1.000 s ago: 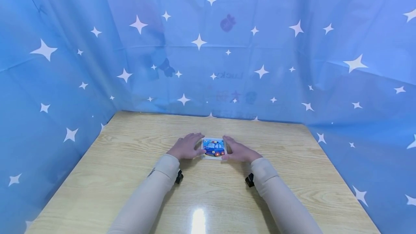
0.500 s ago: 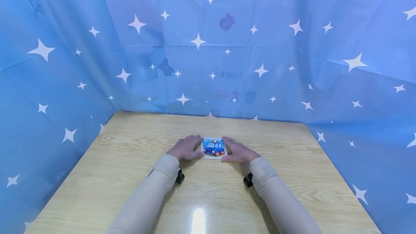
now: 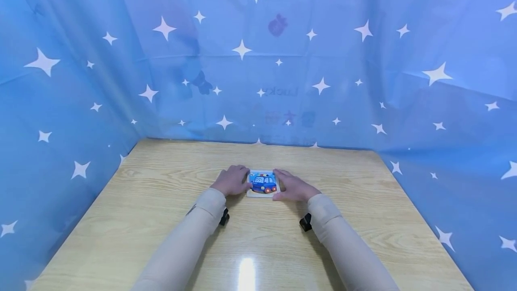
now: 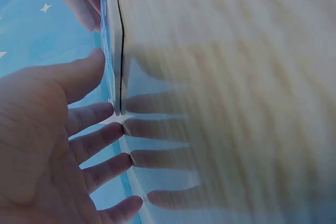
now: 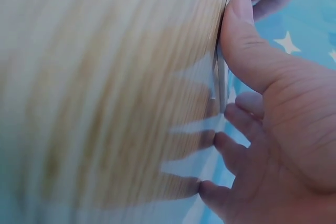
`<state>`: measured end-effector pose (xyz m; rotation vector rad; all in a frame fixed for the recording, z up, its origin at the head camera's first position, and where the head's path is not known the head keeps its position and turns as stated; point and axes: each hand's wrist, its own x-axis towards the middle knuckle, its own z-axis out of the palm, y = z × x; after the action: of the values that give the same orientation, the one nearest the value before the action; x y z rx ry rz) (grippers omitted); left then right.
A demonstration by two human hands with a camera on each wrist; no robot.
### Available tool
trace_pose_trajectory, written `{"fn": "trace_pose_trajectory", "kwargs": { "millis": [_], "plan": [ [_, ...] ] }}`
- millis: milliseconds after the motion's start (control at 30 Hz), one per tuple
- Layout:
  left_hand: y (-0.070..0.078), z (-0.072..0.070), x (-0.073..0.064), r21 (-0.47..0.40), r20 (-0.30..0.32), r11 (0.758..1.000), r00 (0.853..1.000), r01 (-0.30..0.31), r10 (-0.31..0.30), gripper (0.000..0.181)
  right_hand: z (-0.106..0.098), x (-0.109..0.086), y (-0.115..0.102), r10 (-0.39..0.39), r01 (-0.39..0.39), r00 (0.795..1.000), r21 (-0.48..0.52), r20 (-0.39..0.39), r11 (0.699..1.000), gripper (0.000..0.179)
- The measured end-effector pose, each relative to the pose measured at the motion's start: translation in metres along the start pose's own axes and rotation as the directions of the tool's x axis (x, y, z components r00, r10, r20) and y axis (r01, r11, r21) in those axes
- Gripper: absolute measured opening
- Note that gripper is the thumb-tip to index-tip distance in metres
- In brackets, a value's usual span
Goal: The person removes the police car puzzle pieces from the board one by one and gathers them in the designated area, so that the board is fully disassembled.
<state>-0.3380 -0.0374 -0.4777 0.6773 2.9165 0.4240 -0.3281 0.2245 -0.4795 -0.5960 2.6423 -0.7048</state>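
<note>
Starry blue curtain (image 3: 226, 73): faint lettering (image 3: 282, 91), "Lucky". Picture panel (image 3: 264, 184), blue cartoon car: on wooden table (image 3: 266, 228), between left hand (image 3: 233, 180) and right hand (image 3: 296, 188), both open, fingers extended. Left thumb (image 4: 84, 77): farther up the panel's side than half a second ago.

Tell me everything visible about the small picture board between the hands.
The picture board is a thin rectangle with a pale border around a blue cartoon car with eyes and red wheels. Its pale side looks like wood or thick card; I cannot tell which. It lies face up, roughly flat, toward the far side of the table, long edges running left to right. The left hand flanks its left end, the right hand its right, both thumbs appearing to touch it.
</note>
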Motion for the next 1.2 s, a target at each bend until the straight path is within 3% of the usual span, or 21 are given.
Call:
{"fn": "trace_pose_trajectory", "kwargs": {
  "millis": [400,700,1000,1200],
  "plan": [
    [0.008,-0.003,0.007,0.019,-0.010,1.000,1.000,0.018,-0.017,0.048,-0.002,0.001,-0.002,0.005,-0.004,1.000,-0.053,0.005,0.999,0.095],
    [0.012,0.001,0.018,-0.157,0.035,0.985,0.997,0.077,-0.072,0.043,0.000,0.002,-0.001,0.012,-0.012,1.000,-0.083,0.004,0.996,0.095],
    [0.019,-0.004,0.022,-0.211,0.084,0.969,0.990,0.127,-0.111,0.034,-0.001,0.002,-0.001,0.018,-0.018,1.000,-0.117,0.002,0.993,0.095],
    [0.017,-0.003,0.023,-0.240,0.079,0.960,0.988,0.146,-0.130,0.032,-0.001,0.001,-0.001,0.006,-0.005,1.000,-0.107,0.011,0.994,0.088]
  ]
}}
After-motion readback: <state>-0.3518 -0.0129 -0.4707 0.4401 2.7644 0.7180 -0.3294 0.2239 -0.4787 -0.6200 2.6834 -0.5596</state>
